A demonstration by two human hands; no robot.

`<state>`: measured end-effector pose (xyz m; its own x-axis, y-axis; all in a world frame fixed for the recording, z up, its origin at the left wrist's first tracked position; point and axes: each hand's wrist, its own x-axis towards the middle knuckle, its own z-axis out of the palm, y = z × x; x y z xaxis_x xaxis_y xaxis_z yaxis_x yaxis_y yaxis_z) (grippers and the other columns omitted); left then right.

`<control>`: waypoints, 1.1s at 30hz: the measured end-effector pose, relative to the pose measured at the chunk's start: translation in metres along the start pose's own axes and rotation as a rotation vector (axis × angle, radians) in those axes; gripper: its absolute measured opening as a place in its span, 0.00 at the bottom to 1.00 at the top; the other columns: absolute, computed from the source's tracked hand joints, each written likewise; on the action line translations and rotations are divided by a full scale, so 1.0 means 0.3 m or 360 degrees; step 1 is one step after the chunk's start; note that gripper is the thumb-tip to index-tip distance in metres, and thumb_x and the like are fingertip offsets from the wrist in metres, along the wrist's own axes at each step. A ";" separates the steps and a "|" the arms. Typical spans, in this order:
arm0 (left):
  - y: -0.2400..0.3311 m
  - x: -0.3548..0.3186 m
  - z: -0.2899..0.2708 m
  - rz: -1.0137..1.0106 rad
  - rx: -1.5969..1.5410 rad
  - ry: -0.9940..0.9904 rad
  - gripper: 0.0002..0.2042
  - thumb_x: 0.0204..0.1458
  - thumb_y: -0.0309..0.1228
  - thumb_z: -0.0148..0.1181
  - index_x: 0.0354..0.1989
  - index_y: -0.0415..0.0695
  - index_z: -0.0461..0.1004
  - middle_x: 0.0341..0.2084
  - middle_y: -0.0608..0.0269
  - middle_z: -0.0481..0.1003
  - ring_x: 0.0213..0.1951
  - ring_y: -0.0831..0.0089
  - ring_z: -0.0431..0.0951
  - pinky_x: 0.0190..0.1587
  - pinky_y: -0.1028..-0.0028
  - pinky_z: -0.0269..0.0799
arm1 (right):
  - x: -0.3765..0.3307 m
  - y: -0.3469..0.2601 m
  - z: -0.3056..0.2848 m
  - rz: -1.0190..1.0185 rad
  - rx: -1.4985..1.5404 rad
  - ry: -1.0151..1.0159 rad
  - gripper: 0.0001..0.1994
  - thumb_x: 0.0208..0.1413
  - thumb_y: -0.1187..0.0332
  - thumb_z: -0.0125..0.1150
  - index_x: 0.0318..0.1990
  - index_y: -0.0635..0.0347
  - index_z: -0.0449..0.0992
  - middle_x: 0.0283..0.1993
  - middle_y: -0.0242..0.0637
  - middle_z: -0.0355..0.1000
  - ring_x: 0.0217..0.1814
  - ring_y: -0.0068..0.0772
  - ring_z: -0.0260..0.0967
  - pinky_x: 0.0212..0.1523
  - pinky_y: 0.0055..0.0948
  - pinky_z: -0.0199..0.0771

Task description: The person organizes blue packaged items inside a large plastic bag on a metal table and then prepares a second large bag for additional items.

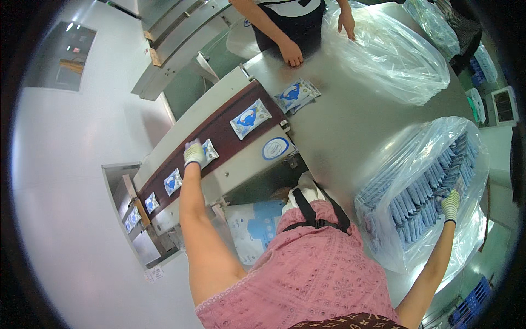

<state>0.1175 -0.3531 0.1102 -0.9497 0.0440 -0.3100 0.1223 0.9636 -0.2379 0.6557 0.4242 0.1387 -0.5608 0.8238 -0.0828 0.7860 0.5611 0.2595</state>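
My left hand (193, 153), in a striped glove with bare-looking pale fingertips, reaches over the brown conveyor belt (223, 119). Its fingers stretch out and it partly covers a small blue-and-white packet (209, 153). Farther along the belt lies another packet (250, 119); nearer its lower left end are a packet (172, 181) and a packet (152, 203). On the right, my right hand (451, 206), gloved alike, is inside the mouth of a clear plastic bag (378, 181) filled with rows of upright packets (419, 200). Its fingers close around a packet's edge, which is hard to make out.
A few packets (297, 94) lie stacked on the metal table (329, 129) past the belt's end. Across the table stands another person, with a bare hand (292, 54) on it and another by a large clear bag (392, 55). A printed blue-and-white sack (255, 225) sits below the conveyor.
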 end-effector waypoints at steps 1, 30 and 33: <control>0.013 -0.008 -0.018 -0.0005 -0.0005 -0.0122 0.29 0.45 0.32 0.63 0.58 0.42 0.63 0.52 0.49 0.69 0.59 0.52 0.65 0.59 0.59 0.65 | -0.004 0.018 0.007 0.0066 -0.0046 -0.0097 0.56 0.30 0.59 0.79 0.68 0.60 0.48 0.71 0.51 0.48 0.72 0.49 0.47 0.69 0.40 0.51; 1.363 0.112 -0.205 0.1401 -0.0084 -0.0078 0.38 0.34 0.45 0.72 0.54 0.39 0.63 0.54 0.47 0.68 0.56 0.52 0.67 0.56 0.58 0.64 | -0.054 -0.098 -0.156 0.0176 0.0037 -0.0197 0.56 0.36 0.59 0.75 0.71 0.53 0.41 0.73 0.44 0.44 0.75 0.47 0.40 0.71 0.45 0.44; 1.354 -0.003 -0.066 0.1739 0.0059 0.0263 0.43 0.35 0.41 0.70 0.61 0.40 0.55 0.57 0.47 0.64 0.57 0.46 0.65 0.58 0.53 0.61 | -0.065 -0.060 -0.174 0.0119 0.0096 -0.0204 0.59 0.34 0.56 0.77 0.72 0.50 0.39 0.75 0.40 0.41 0.76 0.45 0.37 0.72 0.47 0.43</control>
<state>0.1622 0.0434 0.0320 -0.3512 0.9039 -0.2440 0.9247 0.3757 0.0608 0.6391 0.3939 0.1859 -0.4651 0.8649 -0.1887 0.8407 0.4983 0.2118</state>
